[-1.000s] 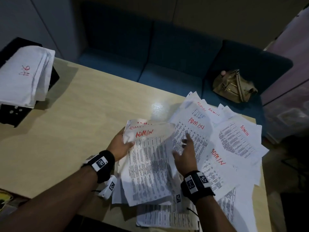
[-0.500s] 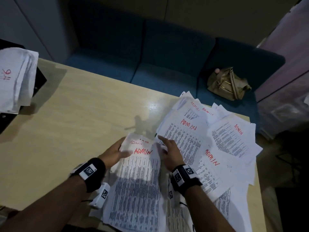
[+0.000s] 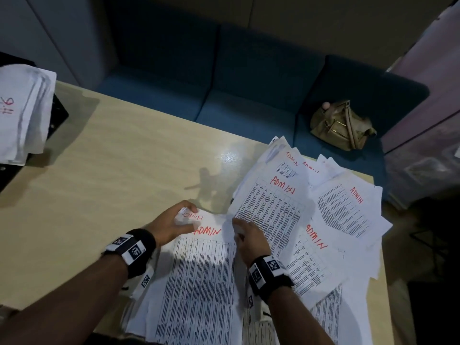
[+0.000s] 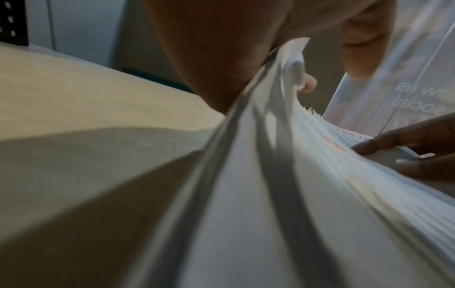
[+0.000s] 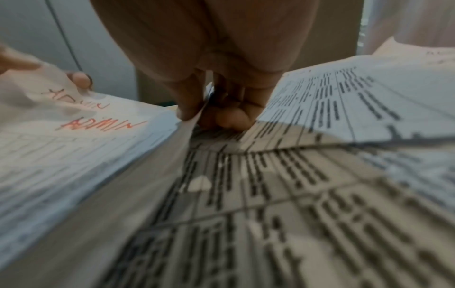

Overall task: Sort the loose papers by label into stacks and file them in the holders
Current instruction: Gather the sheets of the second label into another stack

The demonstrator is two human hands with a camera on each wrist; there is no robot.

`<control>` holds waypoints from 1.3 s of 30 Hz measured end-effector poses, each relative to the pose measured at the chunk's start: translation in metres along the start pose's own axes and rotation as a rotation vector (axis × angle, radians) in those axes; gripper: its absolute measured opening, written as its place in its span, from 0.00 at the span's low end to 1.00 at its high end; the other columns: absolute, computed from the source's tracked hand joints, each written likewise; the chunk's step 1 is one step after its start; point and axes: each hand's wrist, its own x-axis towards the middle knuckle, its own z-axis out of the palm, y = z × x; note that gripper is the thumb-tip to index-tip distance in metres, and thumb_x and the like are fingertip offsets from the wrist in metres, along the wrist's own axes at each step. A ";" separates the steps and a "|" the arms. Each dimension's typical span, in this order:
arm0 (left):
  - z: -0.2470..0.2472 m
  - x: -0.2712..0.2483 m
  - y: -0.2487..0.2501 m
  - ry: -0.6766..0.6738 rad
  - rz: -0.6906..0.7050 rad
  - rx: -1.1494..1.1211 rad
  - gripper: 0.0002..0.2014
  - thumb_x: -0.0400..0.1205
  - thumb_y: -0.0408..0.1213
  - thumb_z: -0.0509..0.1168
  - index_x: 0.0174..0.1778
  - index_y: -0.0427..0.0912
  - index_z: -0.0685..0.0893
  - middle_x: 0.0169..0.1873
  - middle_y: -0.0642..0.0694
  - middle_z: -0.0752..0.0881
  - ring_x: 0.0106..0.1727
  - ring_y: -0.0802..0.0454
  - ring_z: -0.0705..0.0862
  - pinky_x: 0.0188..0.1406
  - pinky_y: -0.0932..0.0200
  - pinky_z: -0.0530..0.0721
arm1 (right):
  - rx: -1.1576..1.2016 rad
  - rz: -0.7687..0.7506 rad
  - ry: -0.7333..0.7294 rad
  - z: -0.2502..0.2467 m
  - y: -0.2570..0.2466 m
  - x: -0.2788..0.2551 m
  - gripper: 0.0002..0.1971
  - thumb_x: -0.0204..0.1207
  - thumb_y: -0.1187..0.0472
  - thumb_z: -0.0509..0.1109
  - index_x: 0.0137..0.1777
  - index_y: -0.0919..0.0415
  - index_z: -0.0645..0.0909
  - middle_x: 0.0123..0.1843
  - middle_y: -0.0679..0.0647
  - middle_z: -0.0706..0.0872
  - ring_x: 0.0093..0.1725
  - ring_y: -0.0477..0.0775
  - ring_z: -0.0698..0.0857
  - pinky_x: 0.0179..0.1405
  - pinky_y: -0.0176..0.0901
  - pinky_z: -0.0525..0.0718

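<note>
Papers (marked ADMIN) in left hand grip

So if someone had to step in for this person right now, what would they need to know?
Left hand grips the top corner of the gathered ADMIN stack. Right hand pinches that stack's right edge.
More loose ADMIN sheets lie fanned across the table to the right.
A filed bundle sits in the black holder, far left.
Done: one bundle filed, ADMIN stack started.
Left: gather the fanned sheets, square the stack, file it.
</note>
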 end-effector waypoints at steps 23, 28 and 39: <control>0.009 -0.011 -0.034 0.253 -0.110 0.373 0.23 0.85 0.35 0.61 0.78 0.46 0.70 0.69 0.43 0.81 0.67 0.43 0.80 0.61 0.56 0.74 | 0.341 0.701 0.363 -0.059 0.060 0.010 0.22 0.76 0.61 0.70 0.67 0.68 0.72 0.64 0.67 0.82 0.61 0.66 0.82 0.57 0.47 0.79; 0.005 -0.008 -0.038 0.214 -0.154 0.341 0.22 0.86 0.36 0.60 0.77 0.48 0.71 0.67 0.45 0.82 0.65 0.44 0.80 0.62 0.54 0.74 | 0.294 0.668 0.429 -0.077 0.063 0.004 0.19 0.84 0.56 0.61 0.62 0.74 0.77 0.62 0.70 0.82 0.61 0.69 0.81 0.57 0.51 0.78; -0.037 -0.015 -0.043 0.366 -0.187 0.475 0.20 0.85 0.36 0.57 0.74 0.50 0.75 0.60 0.40 0.86 0.48 0.42 0.82 0.49 0.54 0.78 | 0.044 0.579 0.130 -0.077 0.098 -0.066 0.07 0.78 0.65 0.63 0.51 0.68 0.78 0.56 0.69 0.85 0.56 0.67 0.83 0.48 0.43 0.75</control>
